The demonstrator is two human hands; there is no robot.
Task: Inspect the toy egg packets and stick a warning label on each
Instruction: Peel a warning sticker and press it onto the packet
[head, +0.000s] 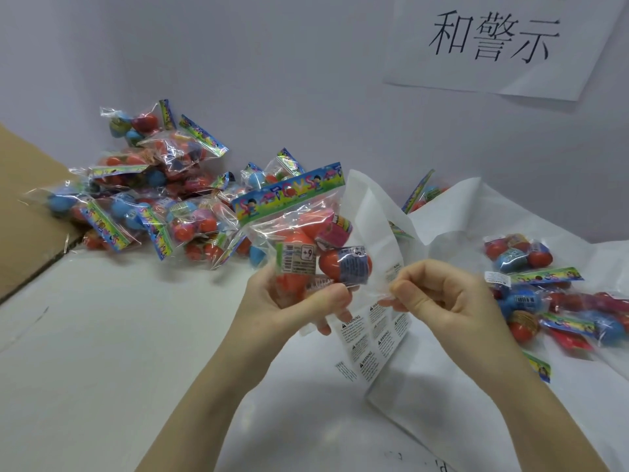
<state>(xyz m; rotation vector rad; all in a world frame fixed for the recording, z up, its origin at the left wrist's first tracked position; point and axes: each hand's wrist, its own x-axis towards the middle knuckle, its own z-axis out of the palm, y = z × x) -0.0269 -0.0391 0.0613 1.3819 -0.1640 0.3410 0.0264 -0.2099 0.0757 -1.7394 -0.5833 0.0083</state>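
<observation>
My left hand (299, 301) grips a clear toy egg packet (306, 240) with orange eggs and a colourful header card, held upright above the table. Behind it stands a white sheet of warning labels (371, 338), its upper part curling up. My right hand (439, 294) has its fingers curled and pinches at the sheet's edge beside the packet; whether a label is between the fingertips is hard to tell.
A heap of egg packets (149, 199) lies at the back left against the wall, next to a brown cardboard flap (23, 206). More packets (558, 294) lie at the right on white paper (476, 386). A paper sign with black characters (493, 39) hangs on the wall.
</observation>
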